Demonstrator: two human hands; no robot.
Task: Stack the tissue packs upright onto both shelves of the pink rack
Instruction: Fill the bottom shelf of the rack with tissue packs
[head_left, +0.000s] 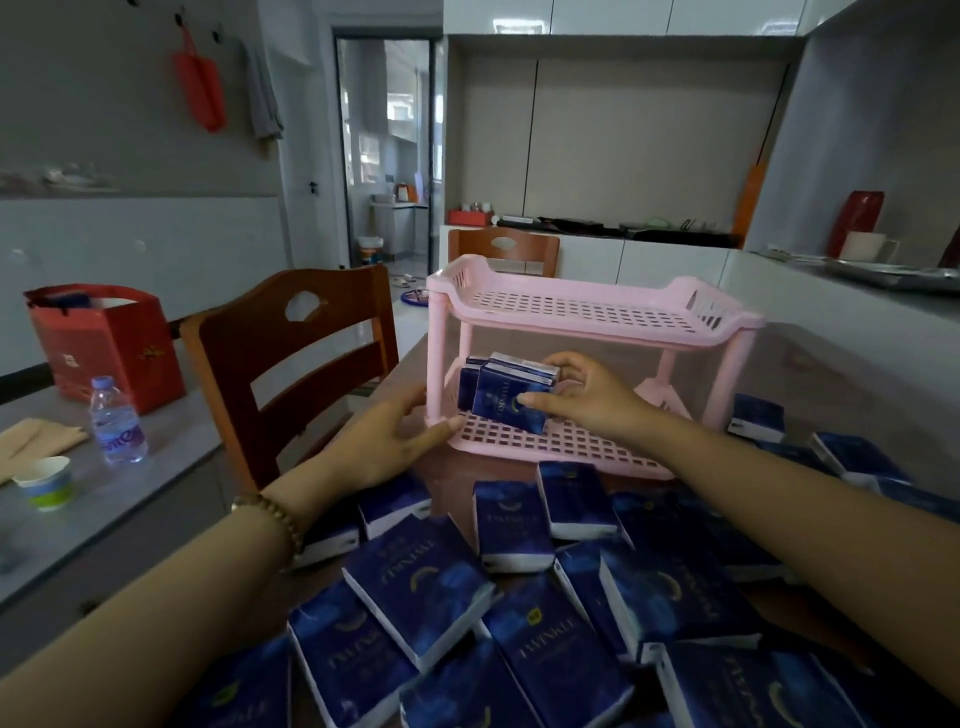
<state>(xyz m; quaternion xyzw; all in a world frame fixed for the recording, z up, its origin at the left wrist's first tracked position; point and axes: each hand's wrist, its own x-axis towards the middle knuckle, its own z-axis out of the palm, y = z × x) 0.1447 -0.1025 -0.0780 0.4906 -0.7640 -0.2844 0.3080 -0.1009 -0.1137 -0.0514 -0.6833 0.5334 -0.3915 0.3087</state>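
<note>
Pink rack (571, 340) stands toward the table's (447, 473) far edge, about mid-width. Right hand (587, 397) pinches one tissue pack (511, 402), thumb on its front face and fingers over the top. The pack is at the left end of the lower shelf (561, 447), tilted, with its bottom edge on the grid. A second pack (470, 379) stands upright just behind it, touching it. Left hand (395, 436) holds the rack's front-left post at its base, thumb along the shelf corner and fingers curved round behind the post. Loose packs (421, 587) lie flat and overlapping across the table's near edge, with a few more (756, 418) by the right edge past the rack. Bead bracelet (270, 514) on the left wrist. Wooden chair (291, 364) sits at the table's left edge. Beyond it, a grey counter (156, 467) holds a water bottle (117, 421), paper cup (44, 480) and red bag (104, 343).
</note>
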